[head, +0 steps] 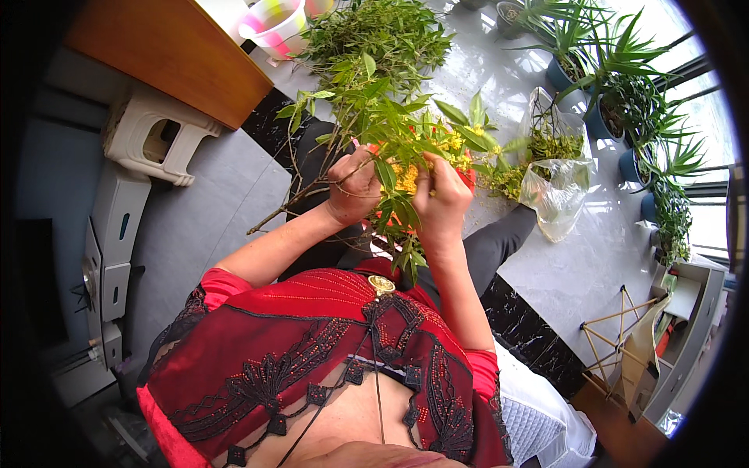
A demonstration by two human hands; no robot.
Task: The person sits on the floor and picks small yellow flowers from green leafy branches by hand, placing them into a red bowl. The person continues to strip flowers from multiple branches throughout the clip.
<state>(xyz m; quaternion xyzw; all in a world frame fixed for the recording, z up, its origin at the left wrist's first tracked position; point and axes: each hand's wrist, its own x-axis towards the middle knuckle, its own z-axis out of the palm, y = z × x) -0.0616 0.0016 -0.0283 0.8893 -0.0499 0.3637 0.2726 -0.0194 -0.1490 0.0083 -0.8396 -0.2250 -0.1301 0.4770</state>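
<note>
A leafy branch (374, 117) with brown twigs and small yellow flowers lies across both hands. My left hand (355, 184) is closed around its twigs. My right hand (443, 193) has thumb and fingertips pinched together among the leaves beside the yellow flowers (453, 142); whether something is between them is hidden. Beneath the branch, a red container (470, 175) shows in part, with loose yellow blossoms (405, 177) inside, between the person's legs.
A pile of cut leafy branches (380, 41) lies ahead, beside a colourful plastic basin (275, 26). A clear plastic bag (556, 193) with twigs sits on the right. Potted plants (605, 117) line the window. A plastic stool (161, 137) stands left, near a wooden panel (175, 52).
</note>
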